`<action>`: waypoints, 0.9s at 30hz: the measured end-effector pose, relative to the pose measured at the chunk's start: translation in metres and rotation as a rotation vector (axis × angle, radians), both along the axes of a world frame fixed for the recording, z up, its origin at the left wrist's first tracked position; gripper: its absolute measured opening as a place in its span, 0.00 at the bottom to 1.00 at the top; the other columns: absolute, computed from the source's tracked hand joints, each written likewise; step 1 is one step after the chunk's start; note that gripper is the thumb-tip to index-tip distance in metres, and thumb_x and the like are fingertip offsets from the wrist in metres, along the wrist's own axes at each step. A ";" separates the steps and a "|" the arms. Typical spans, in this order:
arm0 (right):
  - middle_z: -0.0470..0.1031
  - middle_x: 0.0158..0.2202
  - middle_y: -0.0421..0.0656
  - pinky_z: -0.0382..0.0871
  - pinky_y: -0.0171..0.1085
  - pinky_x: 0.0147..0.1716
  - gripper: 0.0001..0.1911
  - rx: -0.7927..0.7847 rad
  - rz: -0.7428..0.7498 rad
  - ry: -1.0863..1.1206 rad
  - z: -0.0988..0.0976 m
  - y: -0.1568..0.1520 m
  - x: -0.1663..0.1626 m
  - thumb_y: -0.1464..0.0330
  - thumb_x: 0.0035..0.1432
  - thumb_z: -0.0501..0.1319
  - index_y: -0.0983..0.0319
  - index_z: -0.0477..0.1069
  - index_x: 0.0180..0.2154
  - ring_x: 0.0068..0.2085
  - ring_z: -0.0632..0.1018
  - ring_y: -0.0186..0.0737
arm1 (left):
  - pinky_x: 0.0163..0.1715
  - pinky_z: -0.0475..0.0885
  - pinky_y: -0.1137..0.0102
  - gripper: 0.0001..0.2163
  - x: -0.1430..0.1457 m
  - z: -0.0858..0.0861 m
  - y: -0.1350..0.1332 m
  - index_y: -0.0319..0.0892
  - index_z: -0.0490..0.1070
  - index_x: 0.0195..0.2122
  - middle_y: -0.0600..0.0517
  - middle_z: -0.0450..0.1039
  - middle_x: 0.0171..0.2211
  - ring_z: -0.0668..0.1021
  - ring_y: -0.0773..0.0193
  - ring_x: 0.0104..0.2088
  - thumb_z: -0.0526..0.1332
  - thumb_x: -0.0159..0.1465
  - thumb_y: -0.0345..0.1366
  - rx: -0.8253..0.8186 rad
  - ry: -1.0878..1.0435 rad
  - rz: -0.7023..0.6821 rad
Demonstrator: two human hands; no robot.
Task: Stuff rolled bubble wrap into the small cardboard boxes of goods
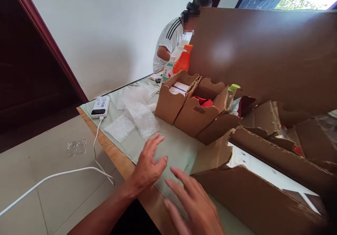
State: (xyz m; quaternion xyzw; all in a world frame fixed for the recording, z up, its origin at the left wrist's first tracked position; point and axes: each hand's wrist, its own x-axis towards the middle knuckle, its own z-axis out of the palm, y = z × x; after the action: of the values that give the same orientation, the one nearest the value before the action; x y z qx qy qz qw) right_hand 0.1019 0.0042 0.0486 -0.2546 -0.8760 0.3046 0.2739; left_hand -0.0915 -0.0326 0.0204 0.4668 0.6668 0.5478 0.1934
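Note:
My left hand [149, 165] hovers over the light green tabletop [175, 147], thumb and fingers apart, holding nothing. Close by on its right is my right hand [193, 200], slightly blurred, with its fingers spread and nothing in them. Beyond my left hand lie crumpled sheets of bubble wrap [138, 114]. To the right of my right hand stands a long cardboard box [252, 193] with white sheet-like contents [263, 168] inside. No object is touched by either hand, as far as I can see.
A white power bank [100, 107] with a cable [96, 143] lies at the table's left corner. Cut cardboard boxes [168, 105] line the right side, near an orange bottle [182, 60]. A tall cardboard panel [263, 56] rises behind. Another person [170, 42] sits at the far end.

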 end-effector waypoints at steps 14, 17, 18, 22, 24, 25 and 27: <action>0.77 0.56 0.54 0.63 0.60 0.59 0.21 0.030 -0.140 -0.231 -0.041 0.102 -0.214 0.65 0.63 0.58 0.61 0.72 0.57 0.59 0.73 0.57 | 0.63 0.70 0.53 0.20 -0.068 -0.038 -0.031 0.45 0.69 0.59 0.43 0.65 0.66 0.69 0.51 0.66 0.57 0.66 0.27 0.081 0.103 0.303; 0.78 0.56 0.49 0.70 0.50 0.54 0.21 -0.021 -0.068 -0.184 -0.040 0.093 -0.224 0.64 0.64 0.57 0.58 0.71 0.58 0.55 0.77 0.49 | 0.63 0.70 0.53 0.20 -0.077 -0.036 -0.031 0.46 0.68 0.60 0.44 0.63 0.67 0.69 0.52 0.66 0.57 0.67 0.28 0.099 0.177 0.350; 0.78 0.57 0.48 0.71 0.49 0.53 0.22 -0.038 -0.037 -0.173 -0.039 0.091 -0.227 0.64 0.64 0.57 0.58 0.70 0.59 0.54 0.78 0.48 | 0.63 0.69 0.52 0.20 -0.079 -0.035 -0.030 0.46 0.67 0.60 0.43 0.62 0.67 0.68 0.52 0.66 0.57 0.67 0.28 0.106 0.206 0.366; 0.80 0.55 0.47 0.69 0.51 0.55 0.20 -0.065 0.033 -0.166 -0.036 0.097 -0.232 0.65 0.62 0.57 0.57 0.75 0.55 0.54 0.79 0.49 | 0.66 0.64 0.49 0.20 -0.088 -0.031 -0.026 0.44 0.65 0.61 0.42 0.60 0.68 0.62 0.51 0.70 0.57 0.68 0.27 0.134 0.333 0.409; 0.83 0.50 0.47 0.68 0.51 0.54 0.17 -0.059 0.027 -0.182 -0.033 0.103 -0.229 0.64 0.63 0.56 0.57 0.79 0.48 0.52 0.80 0.50 | 0.68 0.60 0.47 0.21 -0.093 -0.029 -0.023 0.44 0.65 0.61 0.41 0.59 0.68 0.58 0.49 0.71 0.57 0.67 0.26 0.130 0.408 0.403; 0.83 0.48 0.46 0.69 0.50 0.53 0.16 -0.058 0.023 -0.187 -0.032 0.107 -0.227 0.64 0.63 0.56 0.57 0.80 0.45 0.50 0.81 0.49 | 0.68 0.59 0.46 0.21 -0.096 -0.028 -0.020 0.44 0.66 0.61 0.41 0.59 0.69 0.57 0.48 0.72 0.58 0.67 0.27 0.112 0.447 0.388; 0.83 0.46 0.47 0.71 0.47 0.50 0.17 -0.054 0.004 -0.186 -0.028 0.114 -0.226 0.64 0.64 0.54 0.58 0.80 0.45 0.47 0.81 0.48 | 0.67 0.57 0.42 0.21 -0.102 -0.029 -0.014 0.44 0.67 0.60 0.40 0.59 0.69 0.55 0.43 0.72 0.59 0.66 0.28 0.026 0.506 0.346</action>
State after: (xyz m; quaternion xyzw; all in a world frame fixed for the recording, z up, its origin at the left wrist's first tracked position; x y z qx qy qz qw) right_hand -0.1242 0.1186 0.0203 -0.2872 -0.8897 0.3035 0.1838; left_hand -0.1931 -0.0466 -0.0085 0.4705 0.7563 0.4473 -0.0810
